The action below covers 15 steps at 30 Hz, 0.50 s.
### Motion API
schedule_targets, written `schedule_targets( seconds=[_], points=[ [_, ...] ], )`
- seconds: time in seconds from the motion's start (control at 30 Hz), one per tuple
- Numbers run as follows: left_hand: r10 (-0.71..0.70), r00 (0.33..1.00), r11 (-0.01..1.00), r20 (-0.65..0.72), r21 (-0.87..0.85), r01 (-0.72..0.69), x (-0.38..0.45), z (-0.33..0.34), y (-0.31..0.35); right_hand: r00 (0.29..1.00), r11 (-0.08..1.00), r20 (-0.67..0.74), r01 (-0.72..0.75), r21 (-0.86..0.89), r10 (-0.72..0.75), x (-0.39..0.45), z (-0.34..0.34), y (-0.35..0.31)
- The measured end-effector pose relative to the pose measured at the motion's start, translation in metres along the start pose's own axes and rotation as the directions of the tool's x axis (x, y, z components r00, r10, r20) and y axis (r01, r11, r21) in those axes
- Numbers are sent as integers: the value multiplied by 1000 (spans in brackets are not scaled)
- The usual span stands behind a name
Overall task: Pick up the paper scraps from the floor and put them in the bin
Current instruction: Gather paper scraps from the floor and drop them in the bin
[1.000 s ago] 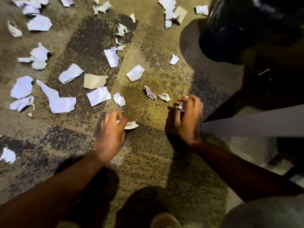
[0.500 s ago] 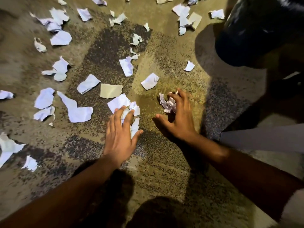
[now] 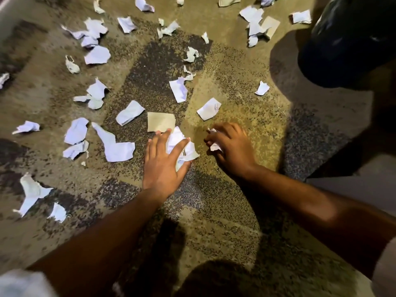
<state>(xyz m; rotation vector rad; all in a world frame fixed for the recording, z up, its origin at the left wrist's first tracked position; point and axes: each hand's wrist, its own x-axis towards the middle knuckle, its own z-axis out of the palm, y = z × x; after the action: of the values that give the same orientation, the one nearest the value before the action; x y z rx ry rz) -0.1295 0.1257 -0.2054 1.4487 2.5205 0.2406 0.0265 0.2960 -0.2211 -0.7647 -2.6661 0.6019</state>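
Several white paper scraps lie scattered over the patterned carpet (image 3: 235, 200). My left hand (image 3: 164, 166) lies spread over a small bunch of white scraps (image 3: 184, 150), fingers curling around them, right beside a tan scrap (image 3: 161, 122). To the right, my right hand (image 3: 231, 147) is closed on crumpled white scraps (image 3: 215, 146) that poke out between the fingers. A white scrap (image 3: 209, 108) lies just beyond the right hand. The bin with its black bag (image 3: 342, 39) stands at the upper right, well beyond the right hand.
More scraps spread across the left and far carpet, including a long torn piece (image 3: 116, 146) and a folded one (image 3: 179, 90). A light wall edge (image 3: 8, 16) shows at the upper left. Pale hard floor (image 3: 353, 189) borders the carpet on the right.
My left hand slid forward over the white scraps next to the tan one. My right hand closed fully around its crumpled scraps. The view shifted forward.
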Motion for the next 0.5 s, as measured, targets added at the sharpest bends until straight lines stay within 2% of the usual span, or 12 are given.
schedule_targets(
  seconds=[0.13, 0.23, 0.3, 0.4, 0.5],
  points=[
    [-23, 998, 999, -59, -47, 20, -4, -2, 8, 983, 961, -96, -128, 244, 156, 17, 0, -1],
    [-16, 999, 999, -35, -42, 15, -2, -6, 14, 955, 928, -159, -189, 320, 250, 43, -7, -1],
    [16, 1000, 1000, -13, -22, -16, 0, -8, 16, 960, 941, -111, -222, 257, 257, 58, -7, 3],
    [37, 999, 999, 21, -20, -37, 7, -12, 15, 981, 979, 57, -191, 72, 187, 69, -5, 7],
    [89, 995, 994, 42, 66, -91, 13, -17, 11, 977, 993, 204, -73, 94, 53, 73, -4, 10]
  ],
)
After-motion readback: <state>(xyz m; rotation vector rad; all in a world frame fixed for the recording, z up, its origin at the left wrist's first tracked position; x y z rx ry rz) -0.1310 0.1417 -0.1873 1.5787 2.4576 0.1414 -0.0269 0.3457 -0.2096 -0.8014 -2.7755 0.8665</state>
